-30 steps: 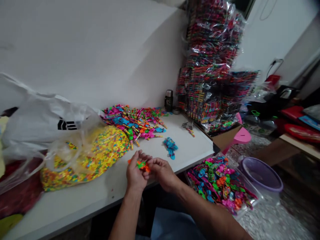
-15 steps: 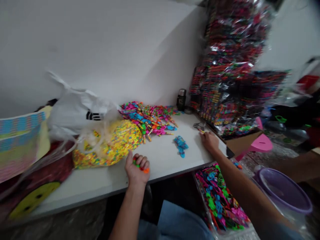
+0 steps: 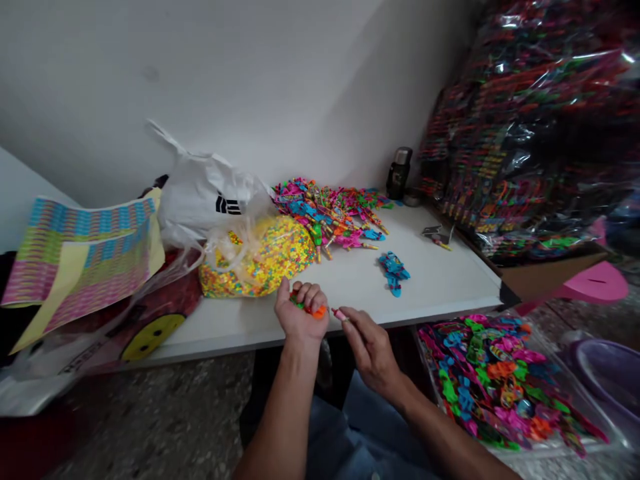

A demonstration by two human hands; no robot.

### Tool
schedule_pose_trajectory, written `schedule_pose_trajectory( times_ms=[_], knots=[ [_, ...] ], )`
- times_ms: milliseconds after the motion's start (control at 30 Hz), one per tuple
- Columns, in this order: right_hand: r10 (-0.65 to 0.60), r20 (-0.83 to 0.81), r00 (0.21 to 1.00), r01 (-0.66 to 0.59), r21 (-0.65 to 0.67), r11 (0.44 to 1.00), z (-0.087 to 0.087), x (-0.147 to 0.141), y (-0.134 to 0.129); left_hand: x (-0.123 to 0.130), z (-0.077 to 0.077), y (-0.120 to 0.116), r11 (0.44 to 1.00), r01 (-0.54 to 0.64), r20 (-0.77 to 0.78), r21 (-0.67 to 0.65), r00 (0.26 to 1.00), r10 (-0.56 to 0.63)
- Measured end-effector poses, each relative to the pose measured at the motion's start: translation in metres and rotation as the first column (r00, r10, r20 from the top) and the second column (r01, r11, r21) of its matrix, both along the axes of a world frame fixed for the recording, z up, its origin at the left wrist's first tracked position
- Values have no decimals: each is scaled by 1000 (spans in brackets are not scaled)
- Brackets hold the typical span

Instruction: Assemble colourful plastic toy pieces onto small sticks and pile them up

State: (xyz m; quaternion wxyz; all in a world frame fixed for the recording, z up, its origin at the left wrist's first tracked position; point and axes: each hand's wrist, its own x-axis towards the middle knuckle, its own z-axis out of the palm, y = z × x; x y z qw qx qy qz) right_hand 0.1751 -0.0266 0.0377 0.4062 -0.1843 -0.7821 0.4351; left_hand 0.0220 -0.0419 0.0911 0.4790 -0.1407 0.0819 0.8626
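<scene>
Green-and-orange plastic pieces (image 3: 307, 308) lie gripped in the curled left hand (image 3: 300, 319) over the counter (image 3: 430, 287), the right hand (image 3: 370, 350) pinches a small pink piece (image 3: 340, 314), and a loose colourful heap (image 3: 325, 217) lies beyond, beside a well-filled clear tray (image 3: 575, 380).

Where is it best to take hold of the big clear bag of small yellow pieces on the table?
Probably the gathered neck of the clear plastic bag, from above: the plastic bunches there into a loose tuft that fingers can pinch. The full, rounded belly lies low on the white table, offering little edge.
</scene>
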Motion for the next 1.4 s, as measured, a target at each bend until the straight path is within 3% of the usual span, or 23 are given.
schedule_pose_trajectory(
  times_ms=[400, 633, 833, 1100, 1200, 1267, 1333, 1400],
  knots=[
    [42, -2, 999, -42, 68, 997, -9, 3, -4, 4, -10, 0, 997, -6, -23, -73, 1000, 5],
    [114, 36, 993, -104, -217, 971, -4, 3, -4, 4, -12, -3, 997, 47, -56, -58, 997, -50],
    [38, 47, 998, -38, -6, 999, -7, 4, -5, 13, -11, 0, 989, -22, -235, -145, 972, -13],
    [-57, 24, 998, 57, -32, 998, -25, -1, -13, 24, -27, 6, 982, -62, -251, -181, 968, 15],
    [-7, 62, 998, 13, -87, 996, -27, 3, 1, 19, -33, 16, 976, -50, -232, -213, 973, -1],
    [2, 100, 995, 11, -132, 991, -23, 0, 23, 12, -37, 27, 975, -63, -324, -211, 946, -9],
    [-73, 129, 989, 89, -127, 988, -11, -14, 55, 3, -43, 36, 964, -112, -500, -239, 865, -24],
    [-194, 135, 972, 205, -74, 976, 10, -39, 92, -4, -52, 43, 922, -162, -633, -352, 767, -106]
  ],
)
